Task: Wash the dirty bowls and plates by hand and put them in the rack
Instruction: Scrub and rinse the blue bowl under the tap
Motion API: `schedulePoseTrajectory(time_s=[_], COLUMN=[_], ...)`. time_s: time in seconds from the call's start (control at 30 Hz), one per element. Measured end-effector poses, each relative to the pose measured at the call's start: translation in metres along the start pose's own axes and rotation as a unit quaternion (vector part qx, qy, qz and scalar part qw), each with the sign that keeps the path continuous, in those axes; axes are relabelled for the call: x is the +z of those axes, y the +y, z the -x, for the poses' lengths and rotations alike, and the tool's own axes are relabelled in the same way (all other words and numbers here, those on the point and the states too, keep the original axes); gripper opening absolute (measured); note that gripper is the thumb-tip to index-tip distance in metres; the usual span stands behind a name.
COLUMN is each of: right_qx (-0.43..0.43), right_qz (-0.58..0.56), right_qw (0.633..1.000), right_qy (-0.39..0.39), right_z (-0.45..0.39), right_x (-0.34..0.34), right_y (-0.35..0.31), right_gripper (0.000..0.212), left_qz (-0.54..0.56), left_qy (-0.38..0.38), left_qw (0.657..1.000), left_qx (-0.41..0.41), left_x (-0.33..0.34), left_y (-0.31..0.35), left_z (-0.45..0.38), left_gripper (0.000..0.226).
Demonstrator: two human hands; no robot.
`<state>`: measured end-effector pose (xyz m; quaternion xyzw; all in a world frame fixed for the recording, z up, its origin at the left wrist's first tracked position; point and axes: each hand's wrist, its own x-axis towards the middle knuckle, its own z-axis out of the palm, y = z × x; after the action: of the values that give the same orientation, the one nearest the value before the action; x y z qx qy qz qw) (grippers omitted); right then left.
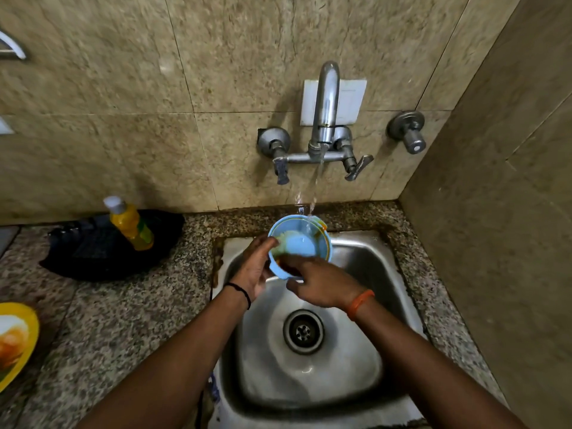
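Dim, warm indoor light, seemingly from above and behind the camera. Soft glare on the steel sink (356, 360) basin and a small hotspot on the wall tile (165, 68). Tap (325, 100) spout carries a bright streak. Forearms and near tabletop (102, 320) go dark. Wide-angle bend: tile seams curve, corners stretch and smear. Yellow plate (14, 339) at left edge is soft.

A small light-blue bowl (305, 244) with an orange rim mark is held tilted between the left hand (253, 267) and the right hand (322, 284), its inside turned toward the viewer. Brownish residue is seen near its lower rim, and water is poured into it from above.
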<state>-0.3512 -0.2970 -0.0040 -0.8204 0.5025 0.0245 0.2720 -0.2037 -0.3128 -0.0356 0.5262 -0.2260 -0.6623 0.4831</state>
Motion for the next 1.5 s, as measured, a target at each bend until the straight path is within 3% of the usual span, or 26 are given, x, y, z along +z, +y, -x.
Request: schedulePoseTrajectory(time_s=[0.07, 0.13, 0.2, 0.27, 0.4, 0.5, 0.57, 0.63, 0.7, 0.73, 0.77, 0.83, 0.87, 0.9, 0.97, 1.03, 1.07, 1.13, 1.2, 1.23, 1.3, 1.37, 1.4, 1.47, 1.5], right_qx=[0.060, 0.110, 0.088, 0.021, -0.033, -0.007, 0.026, 0.015, 0.060, 0.103, 0.133, 0.153, 0.135, 0.107, 0.051, 0.043, 0.062, 0.092, 0.073, 0.061, 0.101, 0.129, 0.171, 0.142, 0.116], right_qz=[0.190, 0.267, 0.232, 0.126, -0.018, 0.037, 0.053, -0.037, -0.227, -0.260, -0.214, -0.018, 0.038, 0.021, -0.039, -0.014, 0.041, 0.141, 0.061, -0.027, -0.201, -0.164, -0.200, -0.170, -0.232], right_qw=[0.980, 0.957, 0.969, 0.990, 0.999, 0.998, 0.998, 0.994, 0.959, 0.949, 0.961, 0.988, 0.987, 0.989, 0.997, 0.998, 0.995, 0.986, 0.993, 0.997, 0.971, 0.966, 0.950, 0.975, 0.966], right_qy=[0.011, -0.006, 0.020, 0.051, 0.036, 0.043, -0.021, -0.101, -0.157, -0.146, -0.112, 0.017, 0.075, 0.100, 0.046, -0.049, -0.059, 0.006, 0.066, 0.044, -0.082, -0.153, -0.167, -0.016, 0.022], right_z=[-0.004, -0.004, -0.002, 0.004, -0.004, -0.019, -0.023, -0.024, -0.025, -0.029, -0.034, -0.044, -0.047, -0.049, -0.052, -0.048, -0.048, -0.052, -0.061, -0.068, -0.069, -0.067, -0.069, -0.076, -0.077], right_x=[0.001, -0.004, -0.007, -0.006, -0.009, -0.021, -0.031, -0.038, -0.038, -0.038, -0.038, -0.031, -0.027, -0.024, -0.020, -0.021, -0.023, -0.026, -0.024, -0.022, -0.022, -0.025, -0.028, -0.032, -0.033], right_y=[0.007, -0.003, -0.015, -0.021, -0.015, -0.006, -0.005, -0.003, -0.001, -0.001, 0.000, -0.002, -0.008, -0.014, -0.018, -0.013, -0.008, -0.004, -0.007, -0.003, 0.005, 0.014, 0.017, 0.019, 0.018], right_gripper=[0.078, 0.079, 0.055, 0.041, 0.058, 0.081, 0.093, 0.062, 0.022, 0.020, 0.024, 0.034, 0.035, 0.033, 0.027, 0.028, 0.030, 0.032, 0.028, 0.026, 0.029, 0.033, 0.032, 0.029, 0.030], left_qz=[-0.010, -0.023, -0.012, 0.002, 0.024, 0.022, -0.002, -0.019, -0.027, -0.029, -0.040, -0.067, -0.067, -0.047, -0.011, -0.021, -0.031, -0.029, -0.016, -0.013, -0.025, -0.055, -0.064, -0.056, -0.050], left_qy=[-0.010, -0.002, 0.025, 0.054, 0.029, -0.026, -0.028, -0.002, 0.023, 0.026, 0.023, 0.004, 0.001, 0.005, 0.015, 0.012, 0.006, -0.001, 0.009, 0.009, -0.008, -0.023, -0.019, -0.008, -0.005], left_qw=[1.000, 1.000, 1.000, 0.998, 0.999, 0.998, 0.999, 1.000, 0.999, 0.999, 0.999, 0.997, 0.997, 0.998, 0.999, 0.999, 0.999, 0.999, 0.999, 0.999, 0.999, 0.998, 0.998, 0.998, 0.998], left_qx=[0.004, 0.012, 0.013, 0.010, -0.023, -0.044, -0.030, -0.010, -0.001, -0.002, -0.008, -0.031, -0.038, -0.044, -0.046, -0.033, -0.027, -0.028, -0.032, -0.035, -0.032, -0.027, -0.021, -0.028, -0.036], left_x=[0.006, 0.013, 0.014, 0.009, 0.002, 0.002, 0.000, -0.005, -0.012, -0.012, -0.010, 0.002, 0.008, 0.012, 0.013, 0.006, 0.004, 0.007, 0.011, 0.011, 0.006, 0.002, 0.003, 0.006, 0.006], left_y=[-0.001, 0.001, 0.002, 0.004, 0.005, 0.003, 0.006, 0.004, 0.000, -0.001, -0.004, -0.005, -0.006, -0.007, -0.006, -0.002, -0.002, -0.001, 0.000, 0.000, 0.003, 0.001, 0.000, -0.001, -0.001], left_z=[0.000, -0.001, -0.005, -0.008, -0.003, -0.001, -0.002, -0.009, -0.014, -0.015, -0.015, -0.008, -0.006, -0.006, -0.006, -0.007, -0.008, -0.004, -0.005, -0.006, -0.006, -0.007, -0.005, -0.003, -0.003], left_gripper=[0.008, 0.011, 0.017, 0.013, 0.013, 0.021, 0.021, 0.012, 0.007, 0.008, 0.012, 0.033, 0.047, 0.058, 0.058, 0.042, 0.038, 0.045, 0.061, 0.061, 0.043, 0.033, 0.034, 0.041, 0.043])
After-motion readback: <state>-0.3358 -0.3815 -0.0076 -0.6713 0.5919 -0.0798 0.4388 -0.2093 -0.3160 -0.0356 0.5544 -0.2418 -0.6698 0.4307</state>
